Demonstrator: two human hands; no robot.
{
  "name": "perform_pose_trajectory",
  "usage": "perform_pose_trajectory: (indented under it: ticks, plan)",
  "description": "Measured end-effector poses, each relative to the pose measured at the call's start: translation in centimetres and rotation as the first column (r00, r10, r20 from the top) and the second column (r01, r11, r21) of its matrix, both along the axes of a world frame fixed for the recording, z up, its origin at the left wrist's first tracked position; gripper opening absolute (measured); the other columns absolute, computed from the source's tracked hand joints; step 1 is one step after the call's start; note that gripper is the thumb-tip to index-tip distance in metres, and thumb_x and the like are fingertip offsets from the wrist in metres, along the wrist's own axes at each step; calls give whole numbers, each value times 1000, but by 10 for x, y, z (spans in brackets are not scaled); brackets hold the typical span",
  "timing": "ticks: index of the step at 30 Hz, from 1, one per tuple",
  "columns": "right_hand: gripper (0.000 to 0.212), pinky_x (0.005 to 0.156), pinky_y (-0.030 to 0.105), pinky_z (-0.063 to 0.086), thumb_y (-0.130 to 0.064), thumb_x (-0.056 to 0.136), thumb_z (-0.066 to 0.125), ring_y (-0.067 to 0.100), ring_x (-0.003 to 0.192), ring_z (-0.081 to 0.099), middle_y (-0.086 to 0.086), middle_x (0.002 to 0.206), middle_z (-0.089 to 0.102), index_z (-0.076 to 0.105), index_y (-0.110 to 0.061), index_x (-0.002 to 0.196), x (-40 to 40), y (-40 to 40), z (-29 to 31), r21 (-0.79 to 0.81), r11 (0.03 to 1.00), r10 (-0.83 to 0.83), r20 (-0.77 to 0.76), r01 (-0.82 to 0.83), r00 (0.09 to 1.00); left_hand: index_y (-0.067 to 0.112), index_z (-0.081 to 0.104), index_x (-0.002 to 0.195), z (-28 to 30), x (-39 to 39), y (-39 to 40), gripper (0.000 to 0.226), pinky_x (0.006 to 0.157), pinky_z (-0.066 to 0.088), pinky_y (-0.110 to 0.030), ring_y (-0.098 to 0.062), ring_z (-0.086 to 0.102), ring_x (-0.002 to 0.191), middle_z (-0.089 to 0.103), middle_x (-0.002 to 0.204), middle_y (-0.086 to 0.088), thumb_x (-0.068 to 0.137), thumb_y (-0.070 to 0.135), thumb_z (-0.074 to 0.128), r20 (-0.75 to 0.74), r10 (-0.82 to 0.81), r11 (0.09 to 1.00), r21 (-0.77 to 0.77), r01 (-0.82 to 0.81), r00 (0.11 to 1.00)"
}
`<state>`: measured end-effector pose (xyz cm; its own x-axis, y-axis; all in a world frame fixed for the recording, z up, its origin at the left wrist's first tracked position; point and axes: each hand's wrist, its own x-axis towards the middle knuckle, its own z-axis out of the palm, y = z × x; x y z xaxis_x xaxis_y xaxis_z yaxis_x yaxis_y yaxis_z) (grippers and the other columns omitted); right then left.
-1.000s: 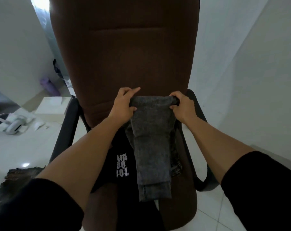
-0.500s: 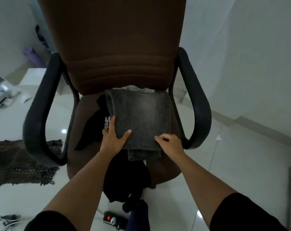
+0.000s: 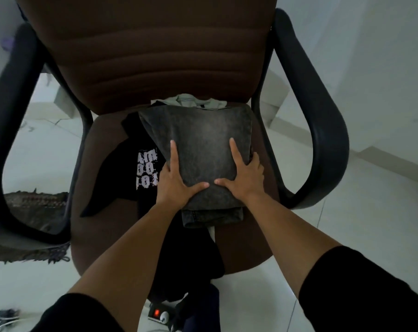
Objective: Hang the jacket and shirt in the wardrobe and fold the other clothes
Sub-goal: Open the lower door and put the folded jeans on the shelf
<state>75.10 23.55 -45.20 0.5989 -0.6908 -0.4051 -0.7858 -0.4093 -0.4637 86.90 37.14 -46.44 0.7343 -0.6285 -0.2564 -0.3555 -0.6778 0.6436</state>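
Observation:
A folded pair of dark grey washed jeans (image 3: 200,140) lies on the seat of a brown office chair (image 3: 145,56). My left hand (image 3: 175,182) and my right hand (image 3: 242,177) press flat on its near half, fingers spread, thumbs almost touching. A lower fold of the jeans sticks out below my hands. Under the jeans lies a black T-shirt with white print (image 3: 140,173), which drapes over the seat's front edge. A pale garment (image 3: 193,103) peeks out behind the jeans at the backrest.
Black armrests (image 3: 327,130) flank the seat on both sides. A dark fringed rug (image 3: 32,207) lies on the white tiled floor at left. A power strip with a red light (image 3: 157,313) sits on the floor below the chair, beside a dark cloth.
The jeans went from hanging by their top edge in front of the backrest to lying folded on the seat. My hands moved down and now press flat on them.

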Motion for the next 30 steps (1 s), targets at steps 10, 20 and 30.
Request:
perform_pose_trajectory:
  ticks: [10,20,30]
  plan:
    - [112,99,39,39,-52,70,74,35,122,45,16,144,39,-13,-53,141,4,-13,-17,130,991,-43,139,25,989,55,-12,140,3,16,-8,130,99,38,-44,-35,42,117,37,127,-18,53,49,85,-96,-40,999,1,41,995]
    - [103,105,42,36,-43,73,76,32,127,42,13,142,41,0,-58,140,-10,6,32,125,988,-125,355,86,926,54,-5,140,55,12,5,130,107,33,-45,-31,35,130,31,142,-12,50,45,88,-35,-45,993,-108,41,998]
    - [103,102,40,41,-40,73,77,31,125,46,9,145,41,4,-51,144,-61,23,217,-97,991,-25,557,95,830,47,-4,145,244,-42,21,131,106,32,-45,-33,35,129,31,140,-15,52,42,88,151,-68,952,-285,109,986]
